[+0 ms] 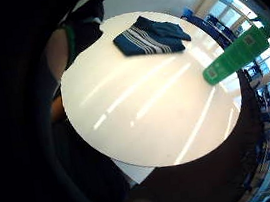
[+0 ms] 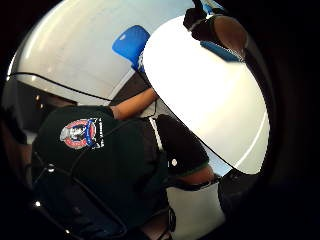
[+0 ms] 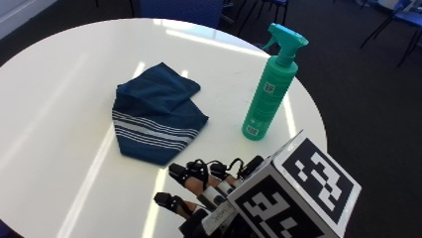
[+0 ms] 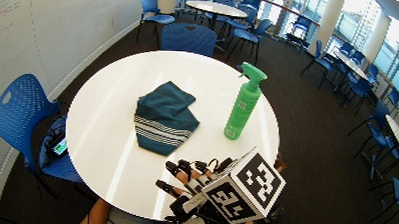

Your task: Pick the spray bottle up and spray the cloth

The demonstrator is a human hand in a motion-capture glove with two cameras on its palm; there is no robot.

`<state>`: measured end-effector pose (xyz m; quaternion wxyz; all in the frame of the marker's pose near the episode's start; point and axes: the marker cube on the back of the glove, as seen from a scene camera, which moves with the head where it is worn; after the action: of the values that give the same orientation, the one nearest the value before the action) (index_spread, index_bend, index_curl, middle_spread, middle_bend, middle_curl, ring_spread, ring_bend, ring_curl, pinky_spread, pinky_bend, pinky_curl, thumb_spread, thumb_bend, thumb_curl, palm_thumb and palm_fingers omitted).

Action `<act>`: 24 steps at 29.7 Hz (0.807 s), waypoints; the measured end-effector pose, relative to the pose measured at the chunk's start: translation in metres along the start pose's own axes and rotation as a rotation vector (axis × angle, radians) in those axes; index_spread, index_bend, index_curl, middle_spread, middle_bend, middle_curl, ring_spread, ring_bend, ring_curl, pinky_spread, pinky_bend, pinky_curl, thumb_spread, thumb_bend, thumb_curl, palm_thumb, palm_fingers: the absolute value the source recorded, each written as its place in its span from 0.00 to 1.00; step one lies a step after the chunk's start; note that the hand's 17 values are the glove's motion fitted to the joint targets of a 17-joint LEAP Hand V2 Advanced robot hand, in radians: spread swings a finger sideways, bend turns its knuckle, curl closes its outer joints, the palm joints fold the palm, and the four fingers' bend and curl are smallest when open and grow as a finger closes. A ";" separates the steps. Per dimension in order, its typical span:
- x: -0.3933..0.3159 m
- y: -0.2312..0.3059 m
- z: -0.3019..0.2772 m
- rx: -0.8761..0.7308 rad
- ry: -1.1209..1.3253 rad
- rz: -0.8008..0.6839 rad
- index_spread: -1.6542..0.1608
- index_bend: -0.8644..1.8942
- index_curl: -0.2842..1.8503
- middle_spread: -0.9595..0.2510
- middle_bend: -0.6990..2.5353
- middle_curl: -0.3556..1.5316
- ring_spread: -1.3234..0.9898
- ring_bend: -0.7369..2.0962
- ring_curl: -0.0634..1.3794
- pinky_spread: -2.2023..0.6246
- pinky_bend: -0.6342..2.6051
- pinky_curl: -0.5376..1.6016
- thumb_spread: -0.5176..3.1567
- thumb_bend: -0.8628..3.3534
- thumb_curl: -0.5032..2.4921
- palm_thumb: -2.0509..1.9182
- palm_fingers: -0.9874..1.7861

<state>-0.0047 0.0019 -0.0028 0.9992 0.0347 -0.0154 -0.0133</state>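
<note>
A green spray bottle (image 3: 267, 94) with a teal trigger head stands upright on the right part of the round white table (image 3: 59, 99). A folded dark blue cloth (image 3: 158, 116) with white stripes lies to its left, apart from it. My gloved right hand (image 3: 204, 186) hovers over the table's near edge, short of both things, with its fingers stretched out and nothing in them. In the wide outside view the bottle (image 4: 241, 106), the cloth (image 4: 165, 116) and the hand (image 4: 194, 179) stand the same way. The little finger side palm view shows the cloth (image 1: 151, 35) and the bottle (image 1: 237, 54) ahead on the table.
A blue chair (image 4: 20, 110) stands at the table's left and another (image 4: 187, 39) at its far side. More tables and chairs fill the room beyond. The person's dark shirt (image 2: 100, 160) is close to the near edge.
</note>
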 end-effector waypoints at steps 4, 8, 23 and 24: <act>-0.001 0.001 0.000 0.004 -0.014 0.001 0.66 0.42 0.28 0.66 0.27 0.30 0.53 0.35 0.20 0.85 0.27 0.37 0.45 0.22 0.25 0.63 0.55; 0.000 0.003 0.000 0.012 -0.021 -0.001 0.66 0.42 0.29 0.66 0.27 0.31 0.52 0.35 0.21 0.85 0.27 0.38 0.45 0.21 0.25 0.63 0.56; 0.023 -0.012 -0.019 0.112 -0.010 0.061 0.67 0.40 0.30 0.66 0.26 0.31 0.52 0.36 0.23 0.85 0.26 0.39 0.46 0.20 0.27 0.64 0.58; 0.026 -0.013 -0.020 0.131 -0.001 0.080 0.67 0.40 0.30 0.66 0.26 0.32 0.52 0.36 0.24 0.85 0.26 0.39 0.46 0.20 0.27 0.64 0.58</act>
<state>0.0217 -0.0108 -0.0232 0.9945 0.0993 -0.0184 0.0274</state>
